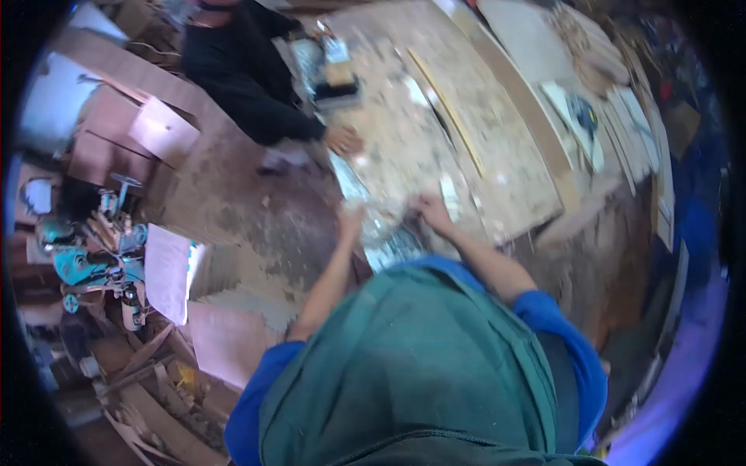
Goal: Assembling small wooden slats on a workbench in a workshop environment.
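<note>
My left hand and my right hand are at the near edge of a worn wooden worktable. Stretched between them is a clear, crinkled sheet that looks like plastic film. The fingers of both hands are closed at its two sides, though motion blur softens them. Just below lies a shiny, pale, patterned sheet, close to my body. A narrow whitish strip rests on the tabletop beside my right hand.
Across the table's left side, a person in a dark sleeve rests a hand on the edge. Near them sits a dark-based block. A thin yellow wooden strip, a long board and a tape measure lie farther right. Teal machinery stands left.
</note>
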`<state>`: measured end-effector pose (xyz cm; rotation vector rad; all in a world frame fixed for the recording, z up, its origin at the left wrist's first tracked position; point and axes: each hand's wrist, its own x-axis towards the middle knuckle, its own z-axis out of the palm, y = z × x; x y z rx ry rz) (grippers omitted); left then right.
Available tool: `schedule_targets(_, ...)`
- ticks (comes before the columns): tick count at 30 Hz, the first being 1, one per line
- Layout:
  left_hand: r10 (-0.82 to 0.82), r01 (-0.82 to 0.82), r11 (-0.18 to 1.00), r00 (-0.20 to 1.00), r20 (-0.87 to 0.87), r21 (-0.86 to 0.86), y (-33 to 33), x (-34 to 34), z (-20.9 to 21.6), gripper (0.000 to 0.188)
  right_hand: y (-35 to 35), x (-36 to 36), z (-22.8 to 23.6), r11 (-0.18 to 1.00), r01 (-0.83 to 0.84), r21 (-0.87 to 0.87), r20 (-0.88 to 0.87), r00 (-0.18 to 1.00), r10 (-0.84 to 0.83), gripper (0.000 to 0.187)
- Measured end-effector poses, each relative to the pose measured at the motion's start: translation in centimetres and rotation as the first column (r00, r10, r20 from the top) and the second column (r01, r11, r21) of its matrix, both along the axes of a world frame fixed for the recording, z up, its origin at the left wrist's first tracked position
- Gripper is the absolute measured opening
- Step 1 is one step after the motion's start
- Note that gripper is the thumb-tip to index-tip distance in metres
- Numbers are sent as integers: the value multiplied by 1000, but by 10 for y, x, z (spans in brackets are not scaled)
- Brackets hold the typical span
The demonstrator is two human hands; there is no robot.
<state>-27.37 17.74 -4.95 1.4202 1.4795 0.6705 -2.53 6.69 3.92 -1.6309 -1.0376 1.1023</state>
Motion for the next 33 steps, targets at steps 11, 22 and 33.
schedule_targets(11, -358, 373, 854, 927, -111, 363, -100, 99, 120, 35, -96, 107, 27, 874, 413, -257, -225, 853, -470, 8)
schedule_targets(22, -339, 343, 921, 939, -57, 183, -151, 197, 53, 33, -73, 133, -52, 942, 263, -209, 0, 963, -269, 11)
schedule_targets(33, -190, 210, 936, 977, -97, 284, -144, 206, 78, 34, -60, 134, -25, 986, 74, -149, 256, 966, -34, 25)
